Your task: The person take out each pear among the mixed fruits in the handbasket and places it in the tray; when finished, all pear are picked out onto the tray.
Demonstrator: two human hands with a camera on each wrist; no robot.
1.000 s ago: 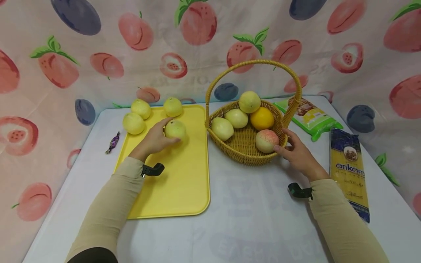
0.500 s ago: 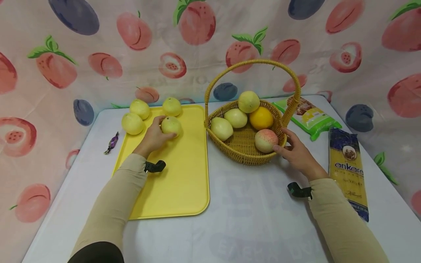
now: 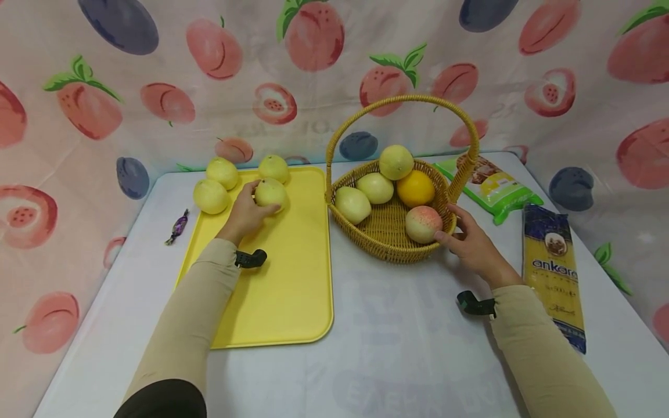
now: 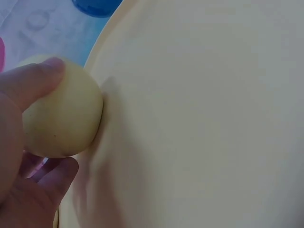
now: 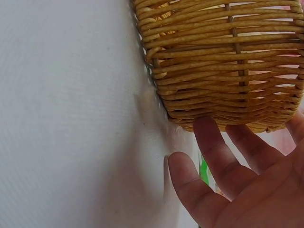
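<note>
In the head view my left hand holds a round, pale yellow-green fruit over the far part of the yellow tray. The left wrist view shows thumb and fingers on opposite sides of this fruit, close over the tray's edge. At the right, my right hand holds the rim of a wicker basket beside a peach. Its fingertips meet the outer weave in the right wrist view. An orange and several pale fruits also lie in the basket.
More pale yellow fruits sit along the tray's back left corner, one at its back edge. A purple wrapped candy lies left of the tray. Right of the basket are a green packet and an ankara pasta packet.
My left hand has carried its fruit away from me and slightly left, closer to the fruit at the tray's back edge. My right hand and the basket have stayed in place.
</note>
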